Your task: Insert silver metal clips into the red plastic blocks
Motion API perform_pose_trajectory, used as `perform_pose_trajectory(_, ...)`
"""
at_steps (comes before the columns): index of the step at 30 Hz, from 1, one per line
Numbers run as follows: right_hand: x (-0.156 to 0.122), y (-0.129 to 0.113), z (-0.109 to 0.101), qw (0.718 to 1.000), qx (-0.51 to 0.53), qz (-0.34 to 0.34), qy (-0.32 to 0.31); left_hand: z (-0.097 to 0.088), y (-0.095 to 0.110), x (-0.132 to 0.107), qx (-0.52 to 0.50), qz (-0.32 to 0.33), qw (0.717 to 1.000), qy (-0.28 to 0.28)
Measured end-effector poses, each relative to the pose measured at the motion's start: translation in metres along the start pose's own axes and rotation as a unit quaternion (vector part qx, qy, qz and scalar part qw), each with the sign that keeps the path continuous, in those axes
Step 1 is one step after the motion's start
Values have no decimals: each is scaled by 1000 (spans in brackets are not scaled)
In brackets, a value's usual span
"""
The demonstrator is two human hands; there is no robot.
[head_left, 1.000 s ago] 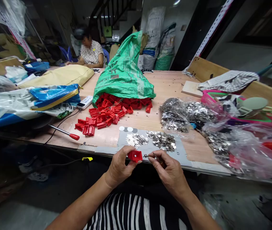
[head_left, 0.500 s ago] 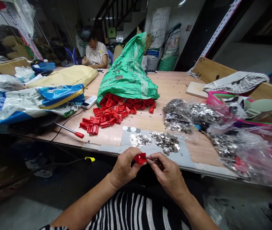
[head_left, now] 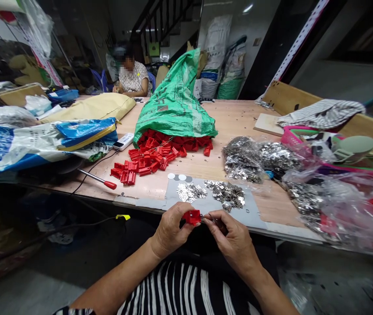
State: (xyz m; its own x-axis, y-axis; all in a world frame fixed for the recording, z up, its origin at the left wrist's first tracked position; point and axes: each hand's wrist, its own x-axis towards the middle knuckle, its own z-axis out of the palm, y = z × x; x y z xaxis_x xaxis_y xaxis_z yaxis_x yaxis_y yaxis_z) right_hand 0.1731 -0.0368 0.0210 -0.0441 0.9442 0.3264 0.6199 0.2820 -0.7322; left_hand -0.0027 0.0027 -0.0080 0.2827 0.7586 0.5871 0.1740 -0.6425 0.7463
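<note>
Pinched between the thumb and fingers of my left hand (head_left: 172, 225) is a small red plastic housing (head_left: 193, 217), its open side facing up. Something small and metallic shows inside it. My right hand (head_left: 230, 232) is closed around a small hand tool with a dark brown handle (head_left: 219, 224); its thin metal end meets the right side of the housing. The tip itself is hard to make out. Just beyond my hands lie a pile of shiny metal pieces (head_left: 190, 192) and a darker metal pile (head_left: 227, 194), both on a grey sheet (head_left: 254, 214).
Red housings (head_left: 143, 162) spill from a green woven sack (head_left: 176, 109). A red-handled metal lever (head_left: 102, 180) juts in at left. Bags of metal pieces (head_left: 245, 157) and a pink basket (head_left: 291, 138) stand at right. Another person (head_left: 135, 81) sits across the table.
A pale square spot inside the housing has given way to a darker metallic look. Both hands keep nearly the same place and hold; the view has shifted slightly.
</note>
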Motion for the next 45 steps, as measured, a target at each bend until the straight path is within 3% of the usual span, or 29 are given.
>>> perform_pose_trajectory(3, 0, 1, 0, 1000, 9, 5, 1, 2, 4, 1, -156, -165, 974, -17)
perform_pose_trajectory(5, 0, 2, 0, 1000, 16, 6, -3, 2, 7, 3, -315, -279, 906, -37)
perform_pose_trajectory(7, -1, 2, 0, 1000, 20, 5, -7, 2, 9, 3, -451, -356, 817, -49)
perform_pose_trajectory(9, -2, 3, -1, 1000, 20, 5, -10, 2, 9, 2, -533, -402, 742, -63)
perform_pose_trajectory(11, -2, 4, -2, 1000, 15, 5, -14, 3, 7, -2, -577, -427, 691, -84)
perform_pose_trajectory(18, 1, 8, -5, 997, 10, -62, -37, 6, 4, -12, -640, -496, 582, -73)
perform_pose_trajectory(23, 3, 10, -9, 992, 10, -105, -72, 7, 7, -11, -636, -529, 556, -82)
perform_pose_trajectory(31, 5, 9, -12, 988, 3, -107, -110, 8, 15, -7, -626, -542, 556, -71)
perform_pose_trajectory(38, 3, 6, -11, 984, 98, -2, -146, 9, 6, -12, -631, -534, 556, -89)
perform_pose_trajectory(45, -1, 19, -8, 963, 199, 136, -123, 9, 10, -11, -615, -508, 594, -108)
